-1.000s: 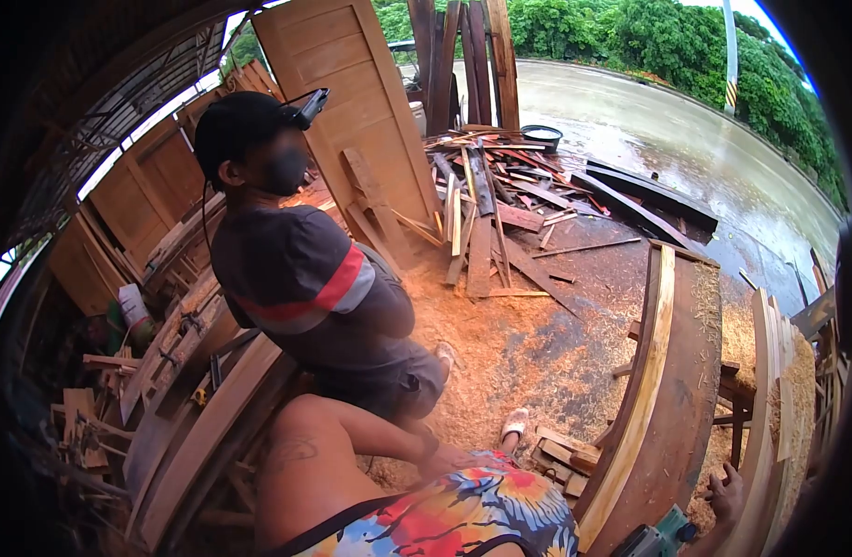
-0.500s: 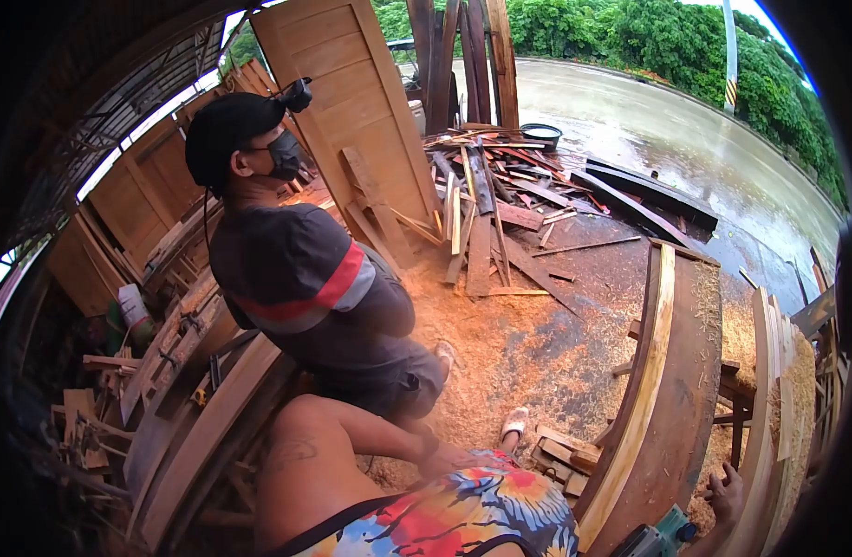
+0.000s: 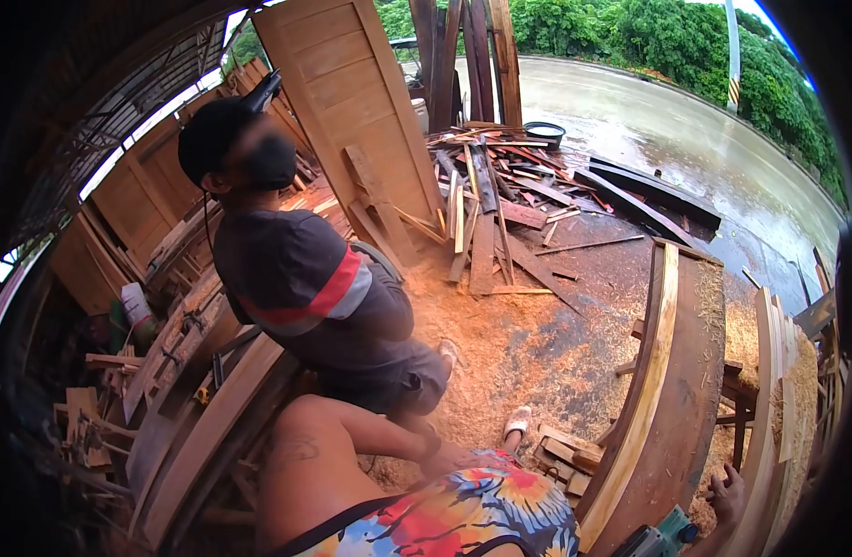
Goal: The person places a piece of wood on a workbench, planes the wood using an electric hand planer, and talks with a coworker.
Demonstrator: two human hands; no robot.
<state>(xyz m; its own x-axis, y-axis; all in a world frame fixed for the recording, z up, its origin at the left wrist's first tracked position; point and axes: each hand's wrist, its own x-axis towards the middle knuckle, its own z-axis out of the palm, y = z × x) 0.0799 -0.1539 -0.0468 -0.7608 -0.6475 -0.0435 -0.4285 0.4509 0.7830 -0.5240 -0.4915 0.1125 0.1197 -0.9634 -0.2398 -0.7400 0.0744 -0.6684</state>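
My left hand (image 3: 451, 457) lies flat against the front of my colourful printed shirt (image 3: 486, 497), with its fingers partly visible. On the right, my right hand (image 3: 726, 494) hangs open with fingers apart and nothing in them. It is beside a long pale board (image 3: 765, 436). Nearest to it is a green and black power tool (image 3: 672, 534), cut off by the bottom edge, so its exact kind cannot be made out. That tool is by the lower end of a wide brown plank (image 3: 681, 371) with a lighter strip (image 3: 644, 399) along its side.
A co-worker (image 3: 305, 269) in a dark shirt and cap stands at the left. Behind is a panelled wooden door (image 3: 351, 102). Scrap wood (image 3: 500, 200) is heaped ahead, with sawdust (image 3: 481, 343) over the floor. Stacked boards (image 3: 212, 427) fill the left side.
The co-worker's head has turned towards me. My view has shifted very slightly; both my hands stay in place.
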